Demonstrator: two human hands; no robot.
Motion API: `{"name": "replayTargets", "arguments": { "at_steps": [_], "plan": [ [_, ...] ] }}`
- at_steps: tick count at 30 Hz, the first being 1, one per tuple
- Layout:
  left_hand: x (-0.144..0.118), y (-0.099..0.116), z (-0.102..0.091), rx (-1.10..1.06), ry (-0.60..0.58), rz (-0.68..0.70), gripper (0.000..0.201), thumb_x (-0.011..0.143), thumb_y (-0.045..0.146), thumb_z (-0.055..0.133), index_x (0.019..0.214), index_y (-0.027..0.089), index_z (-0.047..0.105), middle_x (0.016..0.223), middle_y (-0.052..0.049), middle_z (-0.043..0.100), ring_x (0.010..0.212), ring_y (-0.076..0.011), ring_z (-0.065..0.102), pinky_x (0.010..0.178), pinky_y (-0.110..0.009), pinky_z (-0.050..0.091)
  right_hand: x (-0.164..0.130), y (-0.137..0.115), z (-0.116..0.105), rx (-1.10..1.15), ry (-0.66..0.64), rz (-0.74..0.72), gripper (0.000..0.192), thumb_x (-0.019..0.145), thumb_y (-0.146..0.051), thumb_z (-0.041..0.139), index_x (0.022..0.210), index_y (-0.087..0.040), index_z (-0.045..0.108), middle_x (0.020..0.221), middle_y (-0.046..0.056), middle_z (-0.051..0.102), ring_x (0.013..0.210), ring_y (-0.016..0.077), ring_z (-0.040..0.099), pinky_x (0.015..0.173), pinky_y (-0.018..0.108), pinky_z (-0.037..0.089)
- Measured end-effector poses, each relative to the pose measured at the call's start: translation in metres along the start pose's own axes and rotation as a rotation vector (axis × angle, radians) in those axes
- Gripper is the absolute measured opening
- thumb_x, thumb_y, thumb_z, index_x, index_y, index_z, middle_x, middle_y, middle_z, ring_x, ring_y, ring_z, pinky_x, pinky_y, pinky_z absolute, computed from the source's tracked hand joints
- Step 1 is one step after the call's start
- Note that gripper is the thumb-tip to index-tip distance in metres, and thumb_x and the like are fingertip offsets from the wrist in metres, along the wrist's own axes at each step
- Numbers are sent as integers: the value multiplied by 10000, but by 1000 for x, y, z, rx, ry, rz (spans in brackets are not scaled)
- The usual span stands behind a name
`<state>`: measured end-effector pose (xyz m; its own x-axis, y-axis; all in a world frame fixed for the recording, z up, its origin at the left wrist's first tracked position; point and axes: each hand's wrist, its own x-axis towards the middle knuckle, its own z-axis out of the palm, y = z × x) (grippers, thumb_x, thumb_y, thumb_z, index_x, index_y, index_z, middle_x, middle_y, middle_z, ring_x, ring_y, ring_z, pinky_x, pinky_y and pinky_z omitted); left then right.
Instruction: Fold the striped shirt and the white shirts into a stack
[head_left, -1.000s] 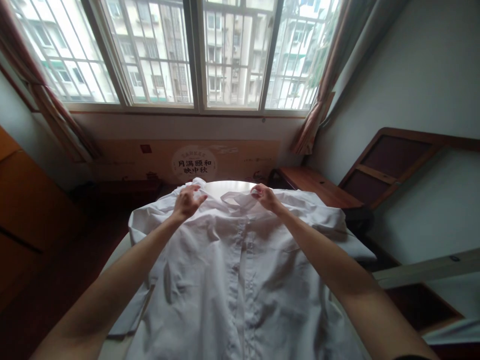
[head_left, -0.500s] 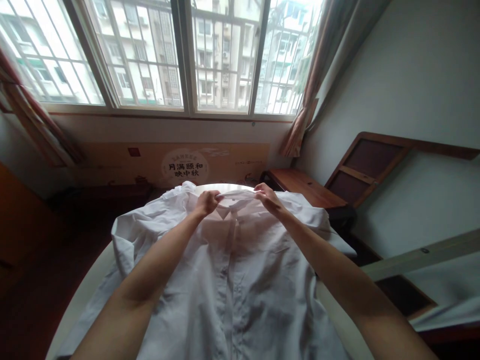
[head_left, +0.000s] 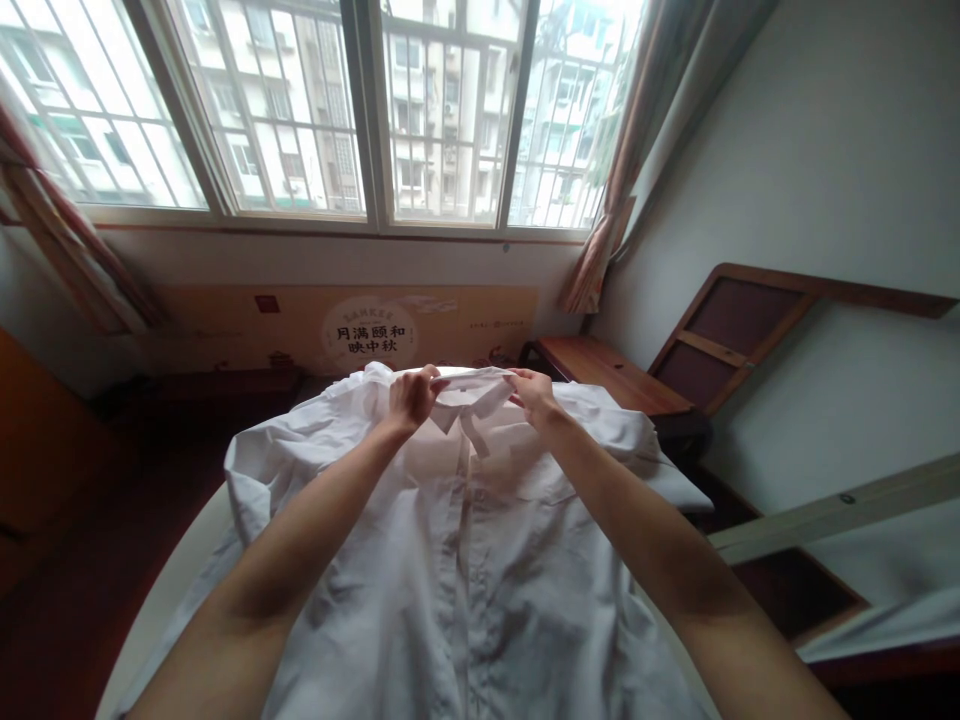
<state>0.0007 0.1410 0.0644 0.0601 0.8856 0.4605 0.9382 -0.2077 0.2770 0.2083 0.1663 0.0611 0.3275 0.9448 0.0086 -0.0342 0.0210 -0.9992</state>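
Note:
A white button-up shirt (head_left: 525, 560) lies front side up over a round white table (head_left: 176, 575), its collar at the far edge. My left hand (head_left: 412, 396) is closed on the left side of the collar (head_left: 474, 392). On the collar's right side, my right hand (head_left: 534, 392) pinches the cloth between thumb and fingers. The collar is stretched between both hands and slightly raised, its points hanging down over the placket. The sleeves are bunched at both sides, partly behind my forearms.
A barred window (head_left: 450, 130) with tied curtains (head_left: 596, 265) spans the far wall. Below it stands a printed cardboard panel (head_left: 292, 325). A wooden chair (head_left: 600, 375) is beyond the table at right, and a wooden frame (head_left: 720, 330) leans on the right wall.
The collar has been lifted and turned so that more of its band and points show. My right hand has lowered a little and curled its fingers; my left hand has shifted slightly.

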Motion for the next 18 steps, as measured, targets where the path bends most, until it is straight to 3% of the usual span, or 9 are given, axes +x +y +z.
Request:
{"name": "replayTargets", "arguments": {
  "at_steps": [4, 8, 10, 13, 18],
  "plan": [
    [-5, -2, 1, -10, 30, 67, 305, 899, 442, 480, 1008, 214, 652, 889, -101, 701, 851, -255, 644, 686, -286, 395, 3, 11, 0, 81, 89, -96, 159, 618, -212, 662, 772, -172, 662, 716, 15, 660, 590, 127, 556, 546, 249, 451],
    [-9, -6, 4, -12, 49, 86, 340, 912, 457, 440, 983, 205, 655, 857, -103, 693, 816, -254, 638, 659, -283, 378, 7, 15, -2, -28, -30, -264, 194, 653, -342, 646, 720, -162, 675, 666, 12, 645, 594, 136, 538, 569, 264, 431],
    [-10, -8, 4, -14, 49, 98, 354, 910, 468, 436, 973, 200, 659, 835, -103, 689, 790, -252, 633, 648, -281, 364, 10, 13, -5, -68, -127, -280, 190, 667, -346, 640, 686, -159, 671, 640, 7, 631, 594, 130, 525, 590, 262, 420],
    [-11, -10, 3, -38, 47, 100, 353, 906, 471, 441, 945, 199, 663, 825, -97, 685, 770, -237, 622, 640, -271, 342, 16, 6, -9, 18, -281, -143, 104, 688, -269, 624, 698, -170, 656, 665, 0, 639, 624, 119, 542, 642, 250, 422],
    [-9, -15, 3, -118, 73, 90, 353, 885, 479, 472, 796, 196, 663, 745, -71, 662, 685, -201, 578, 585, -259, 286, 25, 1, -9, 167, -356, 121, 140, 713, -126, 575, 828, -192, 620, 714, -12, 646, 639, 104, 572, 636, 213, 439]
  ]
}}
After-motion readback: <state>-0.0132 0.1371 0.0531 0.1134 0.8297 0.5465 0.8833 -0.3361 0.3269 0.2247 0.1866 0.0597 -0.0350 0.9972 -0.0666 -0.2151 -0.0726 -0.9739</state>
